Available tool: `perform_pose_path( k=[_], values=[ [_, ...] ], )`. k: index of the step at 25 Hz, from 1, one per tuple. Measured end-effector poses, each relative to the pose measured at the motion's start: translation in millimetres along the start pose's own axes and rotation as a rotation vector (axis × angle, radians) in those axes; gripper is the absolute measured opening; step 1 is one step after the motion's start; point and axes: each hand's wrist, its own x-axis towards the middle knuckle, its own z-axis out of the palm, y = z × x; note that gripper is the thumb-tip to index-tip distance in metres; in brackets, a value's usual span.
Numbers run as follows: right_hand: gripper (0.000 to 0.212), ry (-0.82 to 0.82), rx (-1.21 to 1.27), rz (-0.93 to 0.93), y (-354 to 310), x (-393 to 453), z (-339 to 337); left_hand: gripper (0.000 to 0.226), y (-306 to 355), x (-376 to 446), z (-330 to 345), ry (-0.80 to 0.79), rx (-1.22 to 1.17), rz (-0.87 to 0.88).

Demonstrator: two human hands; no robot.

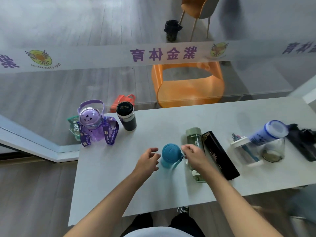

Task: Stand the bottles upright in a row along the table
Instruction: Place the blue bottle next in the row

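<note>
Blue bottle point(171, 155), frame centre: upright, likely light, rigid plastic; grip mid-body. Left hand point(148, 159) and right hand point(195, 155) flank it, fingers spread, holding nothing.

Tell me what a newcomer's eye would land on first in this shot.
Probably the blue bottle standing mid-table, with the left hand and right hand open on either side of it. Next, the purple cat-faced bottle with its printed strap at the table's far left corner, beside an upright black flask. Right of the hands, a green bottle and a long black bottle lie flat.
</note>
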Motion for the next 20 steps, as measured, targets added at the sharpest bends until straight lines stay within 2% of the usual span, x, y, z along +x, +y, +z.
perform_pose_path(
  k=[3,8,14,20],
  values=[
    [0.033,-0.109,0.024,0.058,16.1,2.0,4.0,0.027,-3.3,-7.6,18.0,0.055,0.000,-0.005],
    [0.041,-0.244,0.001,0.013,30.6,7.7,1.5,0.024,-6.2,-18.7,54.4,0.174,-0.106,-0.019],
    [0.048,-0.267,0.003,-0.031,25.3,31.7,-6.0,0.026,6.7,-12.4,70.6,0.285,-0.164,-0.019],
    [0.043,-0.261,-0.007,-0.086,-35.2,81.4,3.0,0.034,47.4,34.2,46.0,0.328,-0.164,0.017]
  ],
)
